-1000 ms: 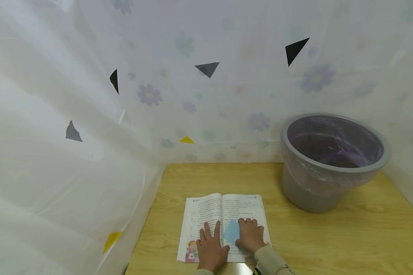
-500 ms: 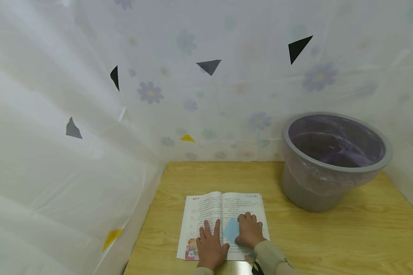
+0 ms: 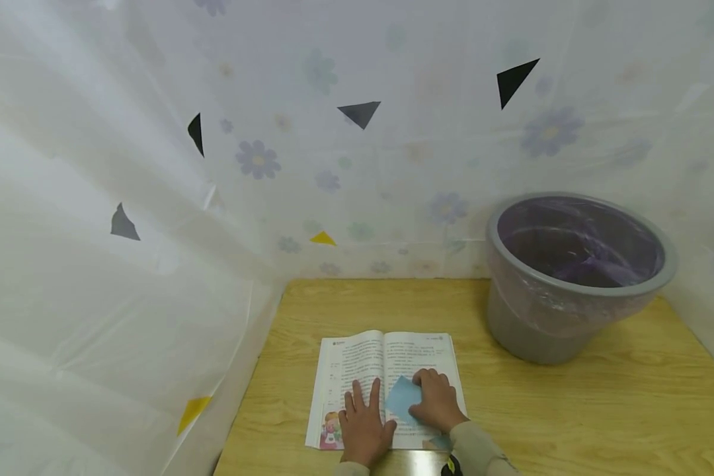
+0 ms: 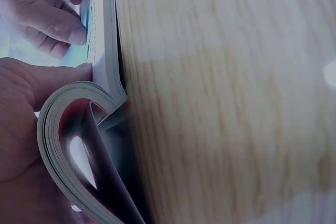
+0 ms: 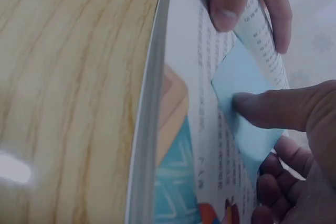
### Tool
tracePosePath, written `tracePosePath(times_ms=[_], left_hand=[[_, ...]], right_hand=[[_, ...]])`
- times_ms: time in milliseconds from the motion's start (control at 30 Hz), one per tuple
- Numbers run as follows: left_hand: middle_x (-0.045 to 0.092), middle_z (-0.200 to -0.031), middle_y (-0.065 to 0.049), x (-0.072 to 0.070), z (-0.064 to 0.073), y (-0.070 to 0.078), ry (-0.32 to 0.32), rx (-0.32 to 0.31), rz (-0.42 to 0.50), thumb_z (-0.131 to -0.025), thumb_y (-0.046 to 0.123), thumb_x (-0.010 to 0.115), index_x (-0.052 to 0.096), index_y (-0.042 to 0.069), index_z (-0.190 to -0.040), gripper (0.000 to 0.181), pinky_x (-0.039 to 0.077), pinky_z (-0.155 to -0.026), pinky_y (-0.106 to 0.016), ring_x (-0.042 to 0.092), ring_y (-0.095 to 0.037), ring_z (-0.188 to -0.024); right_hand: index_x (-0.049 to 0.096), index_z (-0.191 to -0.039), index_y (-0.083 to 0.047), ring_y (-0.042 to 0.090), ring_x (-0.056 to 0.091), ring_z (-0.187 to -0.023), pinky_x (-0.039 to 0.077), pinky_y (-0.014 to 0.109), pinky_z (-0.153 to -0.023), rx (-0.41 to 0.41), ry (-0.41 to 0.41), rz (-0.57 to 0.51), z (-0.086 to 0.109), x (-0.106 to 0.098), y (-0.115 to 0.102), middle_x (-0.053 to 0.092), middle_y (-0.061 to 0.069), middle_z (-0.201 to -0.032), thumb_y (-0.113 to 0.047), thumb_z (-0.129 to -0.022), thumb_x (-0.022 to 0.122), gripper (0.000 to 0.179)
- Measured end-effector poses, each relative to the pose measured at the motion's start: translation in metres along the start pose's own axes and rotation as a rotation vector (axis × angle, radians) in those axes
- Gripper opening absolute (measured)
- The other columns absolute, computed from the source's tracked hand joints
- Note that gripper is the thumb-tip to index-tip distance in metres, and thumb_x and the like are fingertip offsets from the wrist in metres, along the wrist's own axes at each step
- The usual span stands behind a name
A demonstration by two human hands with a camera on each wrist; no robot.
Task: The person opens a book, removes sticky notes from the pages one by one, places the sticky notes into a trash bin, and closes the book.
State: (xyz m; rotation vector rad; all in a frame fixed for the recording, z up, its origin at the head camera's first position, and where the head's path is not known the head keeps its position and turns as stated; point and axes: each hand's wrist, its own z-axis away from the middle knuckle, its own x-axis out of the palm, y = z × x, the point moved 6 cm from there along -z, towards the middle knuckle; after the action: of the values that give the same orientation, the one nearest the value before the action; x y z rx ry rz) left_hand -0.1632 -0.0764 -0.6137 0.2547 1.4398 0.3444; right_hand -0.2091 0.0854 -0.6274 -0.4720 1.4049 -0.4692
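An open book lies on the wooden table with printed text on both pages. My left hand rests on its left page, fingers spread and thumb near the fold. A light-blue piece of paper lies slanted on the right page, one corner by the fold. My right hand holds its right side with curled fingers. In the right wrist view the thumb presses on the blue paper while the other fingers bend at its far edge. The left wrist view shows the book's pages curving up beside the left hand.
A large grey bucket with a clear plastic liner stands on the table at the back right. Translucent flowered sheeting hangs behind and to the left, with black, grey and yellow patches.
My right hand has shifted slightly to the right, and more of the blue paper shows beside it. The left hand stays in place on the left page.
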Motion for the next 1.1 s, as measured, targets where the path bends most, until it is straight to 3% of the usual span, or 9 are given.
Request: tracePosePath(times_ms=[167, 267, 700, 933, 1100], left_hand=[[0.029, -0.158, -0.028, -0.001, 0.001, 0.000, 0.004, 0.009, 0.001, -0.082, 0.041, 0.075, 0.037, 0.023, -0.152, 0.082, 0.033, -0.106, -0.069, 0.033, -0.051, -0.143], [0.029, -0.158, -0.028, -0.002, 0.002, 0.001, 0.000, 0.007, -0.004, -0.082, 0.041, 0.075, 0.037, 0.022, -0.152, 0.082, 0.033, -0.106, -0.068, 0.034, -0.051, -0.142], [0.028, -0.159, -0.027, 0.000, 0.000, 0.000, -0.016, 0.002, -0.020, -0.082, 0.043, 0.074, 0.036, 0.024, -0.153, 0.083, 0.033, -0.106, -0.067, 0.033, -0.050, -0.143], [0.028, -0.159, -0.027, 0.000, 0.000, 0.000, -0.020, -0.006, -0.021, -0.081, 0.044, 0.075, 0.037, 0.024, -0.152, 0.083, 0.032, -0.107, -0.068, 0.033, -0.050, -0.143], [0.028, -0.158, -0.027, -0.001, 0.000, 0.000, -0.014, -0.002, -0.011, -0.081, 0.042, 0.075, 0.037, 0.024, -0.152, 0.083, 0.032, -0.106, -0.068, 0.033, -0.050, -0.143]], right_hand=[[0.061, -0.098, -0.016, 0.016, 0.048, -0.088, 0.042, 0.040, -0.079, -0.049, 0.021, -0.071, 0.000, -0.002, 0.008, 0.060, -0.002, -0.097, -0.022, -0.077, 0.080, 0.029], [0.061, -0.095, -0.017, 0.014, 0.047, -0.088, 0.040, 0.036, -0.079, -0.051, 0.013, -0.114, -0.001, -0.002, 0.011, 0.059, -0.005, -0.095, -0.019, -0.080, 0.077, 0.022], [0.059, -0.084, -0.023, 0.010, 0.044, -0.088, 0.039, 0.029, -0.079, -0.052, 0.034, -0.223, 0.002, -0.004, 0.018, 0.057, -0.010, -0.092, -0.015, -0.084, 0.071, 0.015], [0.058, -0.085, -0.023, 0.009, 0.044, -0.089, 0.039, 0.027, -0.080, -0.042, -0.002, -0.288, 0.001, -0.003, 0.024, 0.058, -0.011, -0.093, -0.015, -0.089, 0.067, 0.012], [0.059, -0.085, -0.020, 0.010, 0.046, -0.088, 0.040, 0.029, -0.081, -0.087, 0.016, -0.305, 0.004, -0.006, 0.023, 0.059, -0.009, -0.092, -0.012, -0.087, 0.068, 0.013]])
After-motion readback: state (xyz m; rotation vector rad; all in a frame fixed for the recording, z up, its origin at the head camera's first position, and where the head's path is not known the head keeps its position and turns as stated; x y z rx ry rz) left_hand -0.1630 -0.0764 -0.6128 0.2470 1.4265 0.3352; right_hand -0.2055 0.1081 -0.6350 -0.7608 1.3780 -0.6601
